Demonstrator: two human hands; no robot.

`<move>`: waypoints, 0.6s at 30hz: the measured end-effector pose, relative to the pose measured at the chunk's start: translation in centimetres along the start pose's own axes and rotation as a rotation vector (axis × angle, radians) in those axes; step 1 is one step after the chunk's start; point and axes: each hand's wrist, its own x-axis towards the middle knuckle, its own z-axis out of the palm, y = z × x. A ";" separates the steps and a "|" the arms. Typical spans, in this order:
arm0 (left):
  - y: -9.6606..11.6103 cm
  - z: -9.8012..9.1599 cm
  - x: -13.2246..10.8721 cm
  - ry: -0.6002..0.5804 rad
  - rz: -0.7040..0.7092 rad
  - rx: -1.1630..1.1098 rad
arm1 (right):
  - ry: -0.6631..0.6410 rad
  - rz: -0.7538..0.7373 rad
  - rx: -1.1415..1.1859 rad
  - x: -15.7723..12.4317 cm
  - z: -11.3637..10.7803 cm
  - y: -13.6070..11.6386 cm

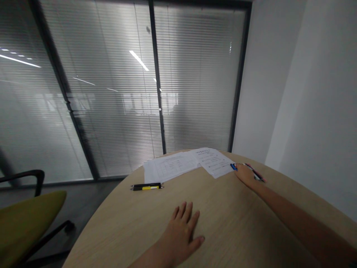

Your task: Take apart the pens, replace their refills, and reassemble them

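Note:
My left hand [182, 232] rests palm down on the table, fingers spread and nothing in them. At the far right, my right hand [244, 174] reaches across the wood, its fingers bent down and partly hidden. A short blue pen-like end [233, 167] sticks out at its fingertips, touching the edge of the printed sheet. Beside the same hand, on its right, lie several dark, white and pinkish pens [259, 176], partly covered. Two pens, one black [146, 184] and one yellow and black [147, 188], lie side by side at the left.
Printed sheets, one on the left [171, 166] and one on the right [213, 162], overlap on the far side of the round wooden table [134, 230]. A chair with a yellow-green seat [30, 212] stands at the left. Glass panels with blinds [119, 111] rise behind.

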 end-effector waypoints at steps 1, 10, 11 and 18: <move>0.0 0.0 0.0 0.004 -0.001 0.000 | -0.001 -0.001 -0.005 0.0 0.0 0.0; 0.2 0.0 -0.1 0.008 -0.009 0.000 | 0.012 0.014 -0.073 -0.7 -0.7 -0.5; 0.2 0.0 -0.1 0.006 -0.009 0.002 | 0.018 0.015 -0.081 -0.8 -0.7 -0.6; -0.1 0.4 0.0 0.020 -0.007 0.003 | 0.047 0.007 -0.126 -1.1 -0.7 -0.8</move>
